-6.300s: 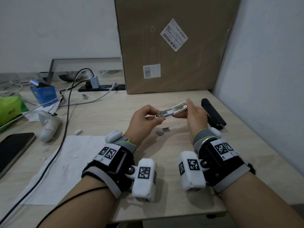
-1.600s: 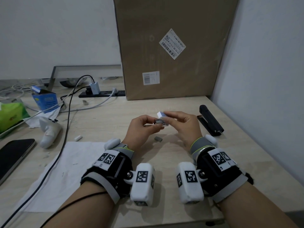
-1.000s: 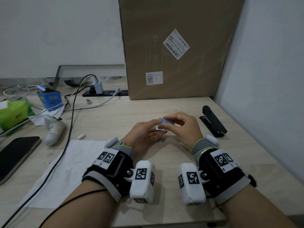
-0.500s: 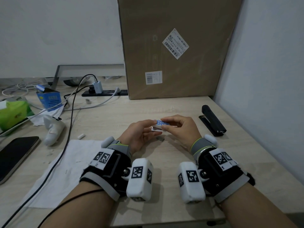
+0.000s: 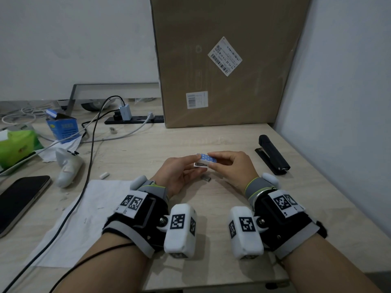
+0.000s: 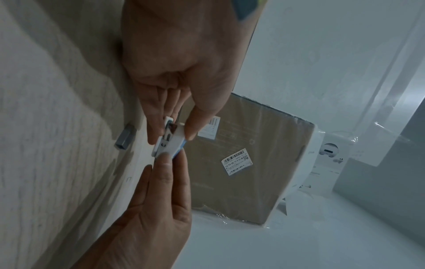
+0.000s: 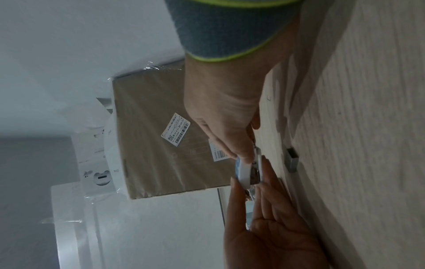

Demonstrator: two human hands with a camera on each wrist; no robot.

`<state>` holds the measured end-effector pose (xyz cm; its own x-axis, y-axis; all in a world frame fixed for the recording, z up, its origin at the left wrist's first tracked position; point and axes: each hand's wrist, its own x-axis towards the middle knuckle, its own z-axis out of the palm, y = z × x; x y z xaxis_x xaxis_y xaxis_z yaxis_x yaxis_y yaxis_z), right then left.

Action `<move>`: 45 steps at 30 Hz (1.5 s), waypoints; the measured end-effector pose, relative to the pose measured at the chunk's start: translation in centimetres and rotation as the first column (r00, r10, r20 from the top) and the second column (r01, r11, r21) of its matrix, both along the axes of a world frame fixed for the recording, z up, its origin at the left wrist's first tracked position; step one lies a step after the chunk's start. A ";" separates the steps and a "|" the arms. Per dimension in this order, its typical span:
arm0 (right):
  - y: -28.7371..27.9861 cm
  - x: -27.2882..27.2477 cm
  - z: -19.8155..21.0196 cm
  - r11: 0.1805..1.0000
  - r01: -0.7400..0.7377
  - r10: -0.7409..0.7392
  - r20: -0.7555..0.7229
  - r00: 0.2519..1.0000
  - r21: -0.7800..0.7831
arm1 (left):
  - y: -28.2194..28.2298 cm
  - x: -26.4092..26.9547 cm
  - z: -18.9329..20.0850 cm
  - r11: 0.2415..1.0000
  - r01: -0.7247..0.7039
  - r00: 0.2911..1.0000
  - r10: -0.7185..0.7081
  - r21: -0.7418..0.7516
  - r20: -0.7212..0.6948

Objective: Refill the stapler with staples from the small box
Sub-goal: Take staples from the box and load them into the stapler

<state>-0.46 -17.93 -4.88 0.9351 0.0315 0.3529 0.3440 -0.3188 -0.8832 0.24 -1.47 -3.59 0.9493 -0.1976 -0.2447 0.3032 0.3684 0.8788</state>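
Note:
Both hands hold the small staple box [image 5: 204, 161] just above the desk, its blue dotted face up. My left hand [image 5: 195, 162] pinches its left end, where the white inner tray shows grey staples. My right hand [image 5: 212, 158] pinches the sleeve from the right. In the left wrist view the box [image 6: 171, 143] sits between my left hand [image 6: 161, 163] below and my right hand [image 6: 174, 127] above. The right wrist view shows the box [image 7: 243, 172] the same way. The black stapler [image 5: 273, 154] lies shut at the right. A loose staple strip [image 5: 205, 178] lies under the hands.
A big cardboard package [image 5: 222, 60] leans against the back wall. On the left lie a white paper sheet [image 5: 80, 218], a black cable [image 5: 88, 166], a phone [image 5: 19, 201], a white controller [image 5: 67, 168], a blue carton [image 5: 62, 127] and a green pack [image 5: 17, 144]. A wall borders the desk on the right.
6.3 s ago the hands held a long silvery piece. Since 1.6 s ago they have held the small box and turned it so its blue face is up. In the last half second it has barely moved.

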 end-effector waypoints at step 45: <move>-6.4 1.3 0.4 0.636 0.712 -0.731 0.062 0.679 -0.296 | -0.6 0.3 -0.3 0.915 -0.283 0.922 0.176 0.289 0.344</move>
